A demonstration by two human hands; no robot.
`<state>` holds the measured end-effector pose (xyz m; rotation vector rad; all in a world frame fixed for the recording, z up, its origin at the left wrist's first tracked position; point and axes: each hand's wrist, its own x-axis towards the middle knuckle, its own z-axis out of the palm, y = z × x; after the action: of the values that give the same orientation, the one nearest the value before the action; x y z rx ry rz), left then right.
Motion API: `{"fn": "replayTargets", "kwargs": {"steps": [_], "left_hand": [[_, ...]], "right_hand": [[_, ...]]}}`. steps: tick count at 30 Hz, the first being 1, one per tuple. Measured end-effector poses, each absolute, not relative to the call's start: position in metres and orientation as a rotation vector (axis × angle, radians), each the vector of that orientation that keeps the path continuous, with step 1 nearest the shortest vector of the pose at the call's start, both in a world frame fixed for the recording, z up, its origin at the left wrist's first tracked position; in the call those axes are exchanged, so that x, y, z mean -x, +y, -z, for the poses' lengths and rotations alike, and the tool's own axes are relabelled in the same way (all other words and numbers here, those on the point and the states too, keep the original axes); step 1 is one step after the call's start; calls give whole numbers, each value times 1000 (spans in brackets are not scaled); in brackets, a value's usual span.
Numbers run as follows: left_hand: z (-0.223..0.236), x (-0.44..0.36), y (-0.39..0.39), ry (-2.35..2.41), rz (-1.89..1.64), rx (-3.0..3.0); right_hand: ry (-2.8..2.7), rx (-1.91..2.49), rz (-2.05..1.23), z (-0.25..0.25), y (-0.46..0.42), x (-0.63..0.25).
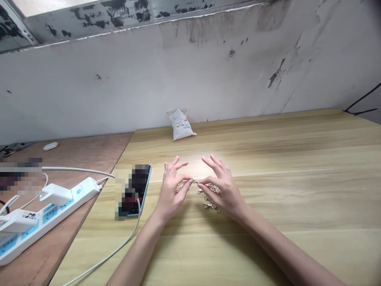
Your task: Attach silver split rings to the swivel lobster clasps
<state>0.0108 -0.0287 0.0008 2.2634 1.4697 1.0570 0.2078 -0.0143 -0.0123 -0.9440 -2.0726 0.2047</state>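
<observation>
Over the wooden table, my left hand [172, 190] and my right hand [228, 190] face each other, thumb and index finger of each pinched together. A small silvery metal piece [195, 181], which looks like a keychain link, runs between the two pinches; the fingers cover its ends. The other fingers of both hands are raised and spread. Silvery lobster clasps with rings [208, 206] lie on the table under and beside my right hand, partly hidden by it. More metal rings [180, 185] show behind my left thumb and index finger; I cannot tell whether they are held or lying there.
Left of my hands lies a phone [137, 194] with a white cable [119, 247] plugged in. A white power strip [59, 212] with chargers sits on the brown board [98, 153]. A white plastic packet [181, 125] stands near the wall [133, 79].
</observation>
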Motion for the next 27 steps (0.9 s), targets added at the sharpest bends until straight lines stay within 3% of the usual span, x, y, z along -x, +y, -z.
{"fn": "replayTargets", "kwargs": {"steps": [15, 27], "left_hand": [[-4, -9, -30, 1568, -1104, -2200], [-6, -13, -32, 1503, -1070, -2211]], "right_hand": [[-2125, 899, 83, 9, -17, -204], [-2067, 973, -101, 10, -21, -199]]}}
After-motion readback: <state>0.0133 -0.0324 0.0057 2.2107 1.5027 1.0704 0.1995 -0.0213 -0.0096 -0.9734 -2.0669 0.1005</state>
